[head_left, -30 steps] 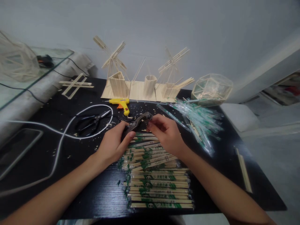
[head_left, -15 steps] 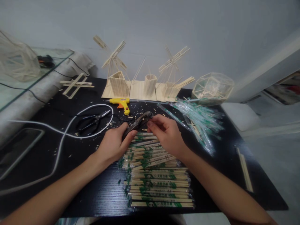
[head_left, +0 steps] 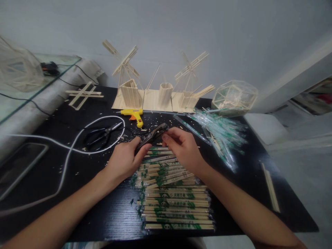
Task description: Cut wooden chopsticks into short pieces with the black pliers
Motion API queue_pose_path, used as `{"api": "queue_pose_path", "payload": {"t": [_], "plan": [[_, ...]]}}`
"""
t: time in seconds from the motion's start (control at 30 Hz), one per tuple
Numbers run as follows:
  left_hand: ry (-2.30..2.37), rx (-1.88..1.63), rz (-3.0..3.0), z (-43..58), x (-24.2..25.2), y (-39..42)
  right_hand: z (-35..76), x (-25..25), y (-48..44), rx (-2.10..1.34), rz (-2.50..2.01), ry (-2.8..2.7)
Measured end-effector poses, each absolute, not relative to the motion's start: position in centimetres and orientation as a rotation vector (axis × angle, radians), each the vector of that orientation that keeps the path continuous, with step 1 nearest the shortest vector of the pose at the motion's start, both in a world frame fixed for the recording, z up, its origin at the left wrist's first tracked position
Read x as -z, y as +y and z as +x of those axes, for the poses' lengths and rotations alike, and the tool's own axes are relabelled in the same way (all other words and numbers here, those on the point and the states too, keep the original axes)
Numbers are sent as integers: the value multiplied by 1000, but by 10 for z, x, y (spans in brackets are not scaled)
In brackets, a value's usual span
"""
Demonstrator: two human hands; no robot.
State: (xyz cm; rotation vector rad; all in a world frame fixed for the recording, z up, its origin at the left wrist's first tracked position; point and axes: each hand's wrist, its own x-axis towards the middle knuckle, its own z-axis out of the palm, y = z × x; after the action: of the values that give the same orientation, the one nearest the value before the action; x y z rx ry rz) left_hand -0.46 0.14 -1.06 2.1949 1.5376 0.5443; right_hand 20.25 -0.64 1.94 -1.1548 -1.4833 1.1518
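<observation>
My left hand is closed around the handles of dark, worn pliers, with the jaws pointing up and to the right. Close to the jaws, my right hand pinches what looks like a thin wooden stick; a short pale end shows past the hand, and the fingers hide most of it. Below both hands lies a stack of chopsticks in green-printed clear wrappers. A yellow glue gun rests just beyond the pliers, among small wood chips.
Black-handled pliers lie inside a white cable loop. Stick-built windmill models stand along the back. Empty wrappers are heaped at right, near a stick-framed container. Loose sticks lie by the right edge.
A pale stick end now shows to the right of my right hand. Otherwise both hands and the pliers have hardly moved; the view shifts slightly.
</observation>
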Motion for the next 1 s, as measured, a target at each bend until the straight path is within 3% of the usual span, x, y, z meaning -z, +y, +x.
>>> {"api": "queue_pose_path", "payload": {"t": [0.8,1.0], "plan": [[1510,-577,2093,-5,8,1,205,-15,-5,-1215,-1175,-1452],[1226,-452,1464,-6,14,6,210,-15,-1,-1249,-1148,-1424]]}}
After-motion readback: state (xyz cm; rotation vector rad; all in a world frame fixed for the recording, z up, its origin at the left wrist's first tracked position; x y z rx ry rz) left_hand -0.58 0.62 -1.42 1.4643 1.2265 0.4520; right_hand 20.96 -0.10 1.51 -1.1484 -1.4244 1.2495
